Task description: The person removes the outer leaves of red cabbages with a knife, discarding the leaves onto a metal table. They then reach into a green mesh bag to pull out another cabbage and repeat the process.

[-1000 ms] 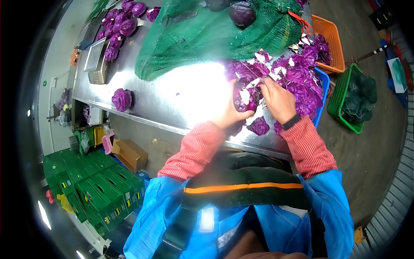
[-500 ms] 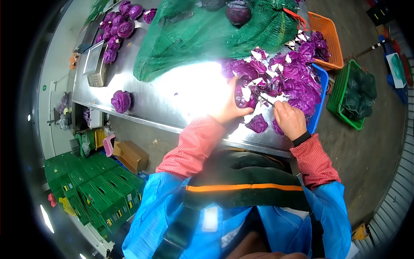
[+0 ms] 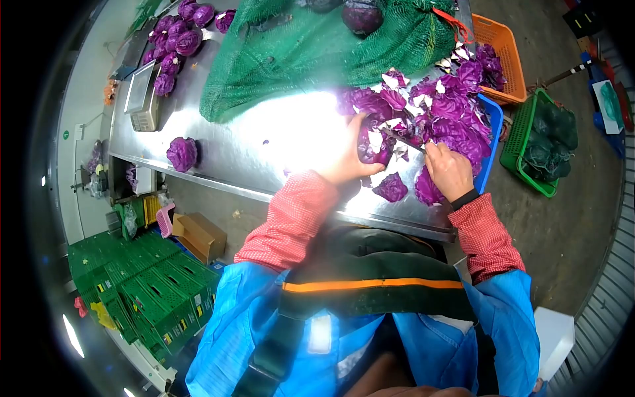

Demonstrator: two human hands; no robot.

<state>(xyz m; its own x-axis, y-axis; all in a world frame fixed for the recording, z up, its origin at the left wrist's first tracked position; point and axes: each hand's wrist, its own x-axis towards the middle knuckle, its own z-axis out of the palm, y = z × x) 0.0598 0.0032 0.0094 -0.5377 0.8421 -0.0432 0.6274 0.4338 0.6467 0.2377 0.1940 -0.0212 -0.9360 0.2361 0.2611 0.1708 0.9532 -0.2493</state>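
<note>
My left hand (image 3: 348,157) is wrapped round a red cabbage (image 3: 372,147), holding it on the metal table with its pale cut stem facing right. In my right hand (image 3: 450,171) is a knife (image 3: 405,140), fingers closed on the handle. Its dark blade points left, its tip right at the stem of the cabbage. Loose purple leaves and white stem pieces (image 3: 400,152) lie beside and beyond the knife. One separate leaf (image 3: 391,188) rests on the metal just in front of the cabbage.
A green mesh sack (image 3: 291,59) with cabbages covers the far table. At left stand a scale (image 3: 142,99), a lone cabbage (image 3: 182,153) and a cabbage pile (image 3: 188,43). Blue (image 3: 491,142), orange (image 3: 509,59) and green crates (image 3: 519,142) stand right; green crates (image 3: 159,291) are stacked lower left.
My right hand has shifted slightly right and up, and the knife blade now shows more plainly at the stem. The left hand keeps its hold on the cabbage.
</note>
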